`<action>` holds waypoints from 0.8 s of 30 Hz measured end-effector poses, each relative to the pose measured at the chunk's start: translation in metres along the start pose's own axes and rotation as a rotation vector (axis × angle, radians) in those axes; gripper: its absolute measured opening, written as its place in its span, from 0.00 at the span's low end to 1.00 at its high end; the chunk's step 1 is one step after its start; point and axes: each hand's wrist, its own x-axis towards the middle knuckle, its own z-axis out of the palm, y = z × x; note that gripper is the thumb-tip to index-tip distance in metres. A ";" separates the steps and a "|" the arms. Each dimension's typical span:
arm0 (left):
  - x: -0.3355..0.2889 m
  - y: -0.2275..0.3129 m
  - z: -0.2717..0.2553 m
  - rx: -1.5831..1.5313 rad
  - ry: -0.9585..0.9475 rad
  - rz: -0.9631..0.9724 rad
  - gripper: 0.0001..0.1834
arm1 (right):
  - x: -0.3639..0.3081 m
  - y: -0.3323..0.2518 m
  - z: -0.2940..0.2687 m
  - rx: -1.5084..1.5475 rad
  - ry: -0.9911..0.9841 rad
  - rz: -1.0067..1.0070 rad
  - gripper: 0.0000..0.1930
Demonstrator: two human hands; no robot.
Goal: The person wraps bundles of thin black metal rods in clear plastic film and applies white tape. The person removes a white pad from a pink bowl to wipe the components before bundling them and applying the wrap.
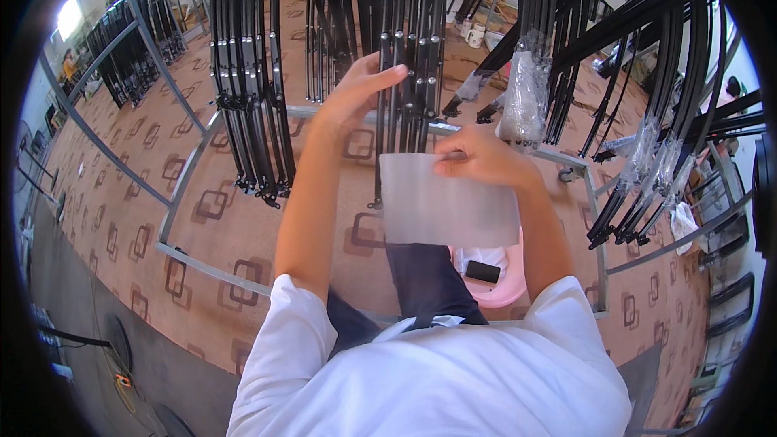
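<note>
My left hand [356, 95] is at a hanging bundle of black metal tubes [410, 89]. Its thumb lies across the front of the leftmost tubes, and its other fingers pass behind them, partly hidden. Just to the right, my right hand [479, 155] pinches the top edge of a thin, whitish translucent foam sheet [449, 206]. That sheet hangs down in front of my legs, below the bolted joints of the bundle, and is slightly blurred.
A pink stool [495, 298] beside my legs carries a black phone-like object [483, 272]. More black tubes [247, 89] hang at left. Plastic-wrapped tube ends [522, 105] hang at right. A grey metal frame [214, 269] runs along the patterned floor.
</note>
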 end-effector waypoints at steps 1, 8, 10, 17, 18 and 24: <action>0.001 0.000 0.008 -0.014 0.001 0.010 0.27 | -0.002 0.006 0.000 -0.050 0.020 0.034 0.10; -0.021 0.003 0.047 0.131 0.143 0.063 0.16 | -0.011 0.009 -0.010 0.045 0.084 0.251 0.14; -0.027 0.003 0.055 0.080 0.162 0.049 0.16 | -0.016 0.008 -0.006 0.085 0.169 0.247 0.13; -0.037 -0.003 0.056 0.126 0.136 0.154 0.15 | -0.016 -0.017 0.004 0.102 0.294 0.261 0.12; -0.037 -0.002 0.057 0.098 0.139 0.086 0.16 | -0.017 -0.009 0.006 0.137 0.301 0.259 0.13; -0.044 -0.002 0.039 -0.156 0.008 0.049 0.23 | -0.031 -0.015 0.001 0.357 0.367 0.270 0.15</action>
